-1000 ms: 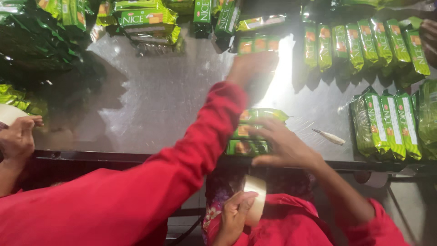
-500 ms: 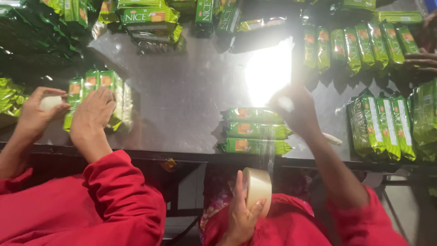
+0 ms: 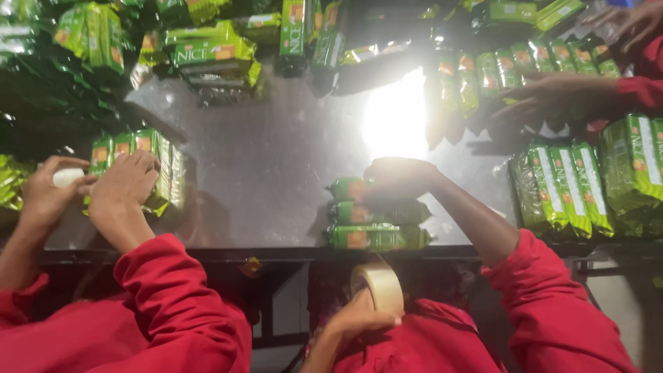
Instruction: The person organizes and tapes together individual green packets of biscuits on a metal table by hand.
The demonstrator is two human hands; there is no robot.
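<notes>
Right hand lay flat, fingers spread loose, on top of the stack of three green foil snack packets at the grey table's near edge. Left hand gripped a roll of clear tape below the table edge.

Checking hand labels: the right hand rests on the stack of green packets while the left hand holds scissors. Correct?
No. The head view shows the left hand holding a roll of tape, not scissors. The right hand does rest on the stack of green packets.
</notes>
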